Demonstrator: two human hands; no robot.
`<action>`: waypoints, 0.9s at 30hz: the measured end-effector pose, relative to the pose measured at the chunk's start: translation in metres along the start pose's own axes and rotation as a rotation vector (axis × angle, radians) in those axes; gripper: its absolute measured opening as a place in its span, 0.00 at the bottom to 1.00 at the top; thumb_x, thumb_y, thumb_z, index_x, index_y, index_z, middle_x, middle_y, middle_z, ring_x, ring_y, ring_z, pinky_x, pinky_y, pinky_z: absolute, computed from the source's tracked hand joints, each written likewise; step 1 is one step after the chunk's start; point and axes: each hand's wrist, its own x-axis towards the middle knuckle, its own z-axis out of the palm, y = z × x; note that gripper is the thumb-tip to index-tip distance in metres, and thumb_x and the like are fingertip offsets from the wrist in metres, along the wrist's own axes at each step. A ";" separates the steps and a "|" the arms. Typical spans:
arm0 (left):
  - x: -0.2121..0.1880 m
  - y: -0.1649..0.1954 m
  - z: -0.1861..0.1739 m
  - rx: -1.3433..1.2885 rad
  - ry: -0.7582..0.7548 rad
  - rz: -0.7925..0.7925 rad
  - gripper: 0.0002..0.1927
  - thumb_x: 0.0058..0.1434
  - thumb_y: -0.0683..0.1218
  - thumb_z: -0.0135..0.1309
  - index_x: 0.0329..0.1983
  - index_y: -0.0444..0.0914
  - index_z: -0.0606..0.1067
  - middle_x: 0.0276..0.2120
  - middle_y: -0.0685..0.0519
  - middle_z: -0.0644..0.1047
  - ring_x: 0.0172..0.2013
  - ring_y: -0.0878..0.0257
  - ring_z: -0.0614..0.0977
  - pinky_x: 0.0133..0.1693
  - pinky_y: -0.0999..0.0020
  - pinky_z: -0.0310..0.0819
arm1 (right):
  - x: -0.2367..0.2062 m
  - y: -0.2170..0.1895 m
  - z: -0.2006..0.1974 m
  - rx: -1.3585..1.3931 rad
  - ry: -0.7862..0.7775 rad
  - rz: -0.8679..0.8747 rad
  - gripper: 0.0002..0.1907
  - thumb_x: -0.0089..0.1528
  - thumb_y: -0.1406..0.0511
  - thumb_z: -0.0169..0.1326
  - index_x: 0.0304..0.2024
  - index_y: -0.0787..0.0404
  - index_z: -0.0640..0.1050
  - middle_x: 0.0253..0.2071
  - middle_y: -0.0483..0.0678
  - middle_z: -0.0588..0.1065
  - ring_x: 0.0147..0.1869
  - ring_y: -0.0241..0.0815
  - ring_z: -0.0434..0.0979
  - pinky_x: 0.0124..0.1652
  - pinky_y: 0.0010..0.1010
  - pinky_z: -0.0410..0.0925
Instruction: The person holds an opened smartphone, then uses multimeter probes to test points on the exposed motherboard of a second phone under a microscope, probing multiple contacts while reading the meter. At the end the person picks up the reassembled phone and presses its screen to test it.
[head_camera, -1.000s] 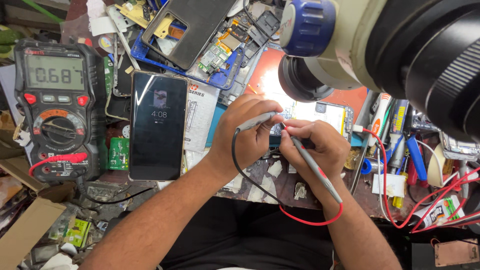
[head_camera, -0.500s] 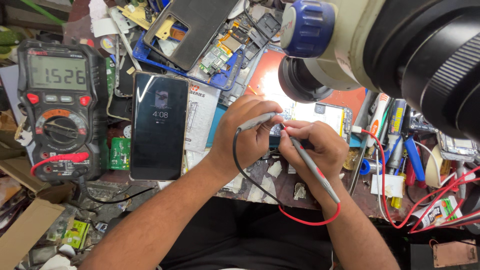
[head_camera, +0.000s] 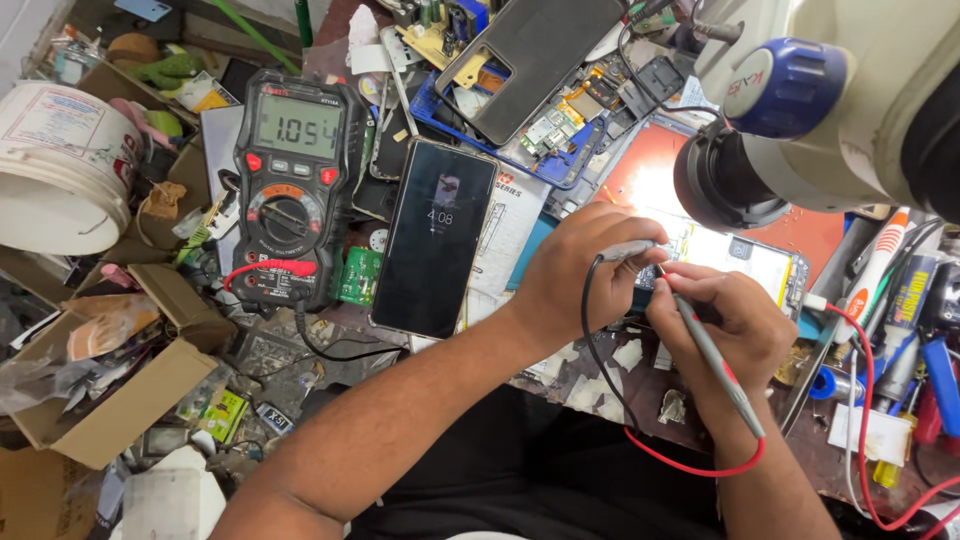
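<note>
Holding one thin probe in each hand, you press both tips onto the opened phone (head_camera: 735, 262) under the microscope (head_camera: 780, 150), near the desk's right edge. Left hand (head_camera: 580, 270) pinches the black-wired probe (head_camera: 625, 250); right hand (head_camera: 725, 325) pinches the red-wired probe (head_camera: 715, 360), like pencils, so the tips stay steady.

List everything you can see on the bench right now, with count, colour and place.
multimeter: one, black and red, left of centre
phone: one, black, screen lit, beside the multimeter
opened phone: one, under the hands
microscope: one, cream and blue, upper right
bucket: one, white, far left
cardboard box: one, brown, lower left
black-lead probe: one, in left hand
red-lead probe: one, in right hand
</note>
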 end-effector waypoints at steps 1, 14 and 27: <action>0.000 0.000 0.000 -0.001 -0.007 -0.007 0.05 0.64 0.38 0.57 0.39 0.38 0.73 0.36 0.49 0.78 0.43 0.49 0.80 0.49 0.58 0.75 | -0.001 0.000 0.000 0.006 0.000 0.009 0.07 0.63 0.75 0.65 0.39 0.69 0.79 0.45 0.56 0.82 0.45 0.41 0.85 0.45 0.25 0.75; 0.000 0.001 0.000 0.004 -0.009 -0.005 0.04 0.64 0.38 0.58 0.40 0.37 0.74 0.37 0.50 0.79 0.43 0.51 0.81 0.49 0.59 0.75 | 0.000 -0.001 0.000 0.032 0.000 0.019 0.06 0.62 0.75 0.65 0.39 0.69 0.78 0.45 0.56 0.82 0.46 0.41 0.85 0.45 0.25 0.76; 0.000 0.000 -0.001 0.009 -0.001 0.003 0.05 0.64 0.38 0.58 0.40 0.37 0.74 0.38 0.50 0.79 0.44 0.51 0.81 0.50 0.59 0.75 | 0.001 -0.002 0.001 -0.003 0.000 0.007 0.06 0.62 0.75 0.65 0.39 0.69 0.79 0.44 0.55 0.82 0.45 0.40 0.85 0.45 0.25 0.75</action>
